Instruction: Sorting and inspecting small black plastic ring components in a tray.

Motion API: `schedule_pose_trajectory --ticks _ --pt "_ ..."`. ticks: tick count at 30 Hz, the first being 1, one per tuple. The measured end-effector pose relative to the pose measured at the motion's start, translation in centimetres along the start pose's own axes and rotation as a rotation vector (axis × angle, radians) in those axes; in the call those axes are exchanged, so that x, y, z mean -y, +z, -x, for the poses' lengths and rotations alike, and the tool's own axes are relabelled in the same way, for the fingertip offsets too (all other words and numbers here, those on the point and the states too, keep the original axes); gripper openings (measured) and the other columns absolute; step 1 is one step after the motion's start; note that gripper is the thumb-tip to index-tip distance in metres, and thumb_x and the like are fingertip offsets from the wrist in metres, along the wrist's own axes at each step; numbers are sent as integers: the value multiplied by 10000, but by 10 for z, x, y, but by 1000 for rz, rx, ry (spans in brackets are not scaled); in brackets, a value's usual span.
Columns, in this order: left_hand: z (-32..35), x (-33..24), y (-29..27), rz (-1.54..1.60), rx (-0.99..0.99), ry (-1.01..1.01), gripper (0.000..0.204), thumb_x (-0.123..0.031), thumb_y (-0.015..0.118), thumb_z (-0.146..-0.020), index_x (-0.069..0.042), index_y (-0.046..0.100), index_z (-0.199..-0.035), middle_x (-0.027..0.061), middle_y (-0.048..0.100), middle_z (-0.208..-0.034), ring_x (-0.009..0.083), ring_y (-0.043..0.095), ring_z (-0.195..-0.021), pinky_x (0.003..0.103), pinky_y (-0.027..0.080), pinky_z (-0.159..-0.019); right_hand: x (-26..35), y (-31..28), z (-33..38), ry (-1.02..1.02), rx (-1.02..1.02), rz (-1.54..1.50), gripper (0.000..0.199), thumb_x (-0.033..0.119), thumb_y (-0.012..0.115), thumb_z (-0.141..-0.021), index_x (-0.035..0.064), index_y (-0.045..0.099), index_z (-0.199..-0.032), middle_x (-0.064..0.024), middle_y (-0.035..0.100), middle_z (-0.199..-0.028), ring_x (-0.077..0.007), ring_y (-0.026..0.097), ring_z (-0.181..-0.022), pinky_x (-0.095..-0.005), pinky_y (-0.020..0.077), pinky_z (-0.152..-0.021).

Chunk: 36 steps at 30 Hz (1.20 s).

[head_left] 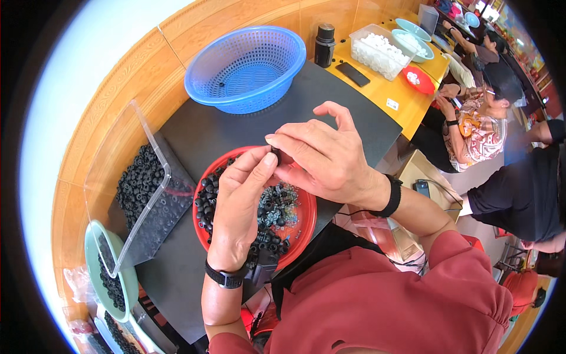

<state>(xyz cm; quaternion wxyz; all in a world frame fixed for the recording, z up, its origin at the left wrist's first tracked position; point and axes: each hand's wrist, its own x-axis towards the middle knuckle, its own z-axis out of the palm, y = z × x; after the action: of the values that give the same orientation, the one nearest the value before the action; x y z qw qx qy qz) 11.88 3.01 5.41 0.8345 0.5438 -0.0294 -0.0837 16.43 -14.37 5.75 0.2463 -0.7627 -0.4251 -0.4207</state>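
My left hand (240, 192) and my right hand (324, 156) meet above a round red basin (308, 219). Between the fingertips of both is a small black ring-like part (275, 152), mostly covered by the fingers, so its exact kind does not show. Thumb and forefinger of the left hand pinch it from one side. On the other side the right hand's fingers close on it, its little finger raised. Under my hands the basin holds many loose black ring-like parts (206, 197) and a heap of small clear and bluish pieces (282, 200).
A blue perforated basket (244, 100) stands at the back of the dark table (348, 97). At left are a clear bin (156, 206) with black parts and a green basin (134, 283). Beyond stand a black bottle (324, 46), phone (352, 74) and white-filled box (380, 56). People sit at right.
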Motion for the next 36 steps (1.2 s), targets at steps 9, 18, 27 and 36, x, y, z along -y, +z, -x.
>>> schedule_pose_trajectory --ticks 9,18,27,36 --pt "0 -2 3 84 -10 37 212 -129 571 -946 5 654 -1087 50 675 -969 112 617 -897 288 472 -838 4 1 -8 43 61 -10 416 242 804 -676 80 667 -1035 -20 652 -955 -143 619 -761 -457 393 -925" --pt "0 -1 4 23 -34 -2 208 -164 600 -947 -7 670 -1066 11 654 -910 83 561 -838 260 439 -783 2 -1 -10 -61 76 48 407 251 772 -676 46 648 -1005 -30 614 -876 -164 590 -741 -482 392 -952" --pt "0 5 1 -69 24 48 274 -197 518 -1000 17 614 -1141 59 663 -1001 122 618 -889 313 473 -849 -3 5 -3 -93 66 13 377 248 758 -695 41 639 -987 -17 570 -801 -173 575 -722 -509 387 -980" --pt "1 6 4 -32 -1 45 273 -190 514 -999 15 602 -1156 50 655 -1000 111 615 -885 314 471 -857 1 2 -6 46 109 -39 406 233 783 -718 73 647 -1066 -15 660 -913 -156 625 -764 -482 387 -977"
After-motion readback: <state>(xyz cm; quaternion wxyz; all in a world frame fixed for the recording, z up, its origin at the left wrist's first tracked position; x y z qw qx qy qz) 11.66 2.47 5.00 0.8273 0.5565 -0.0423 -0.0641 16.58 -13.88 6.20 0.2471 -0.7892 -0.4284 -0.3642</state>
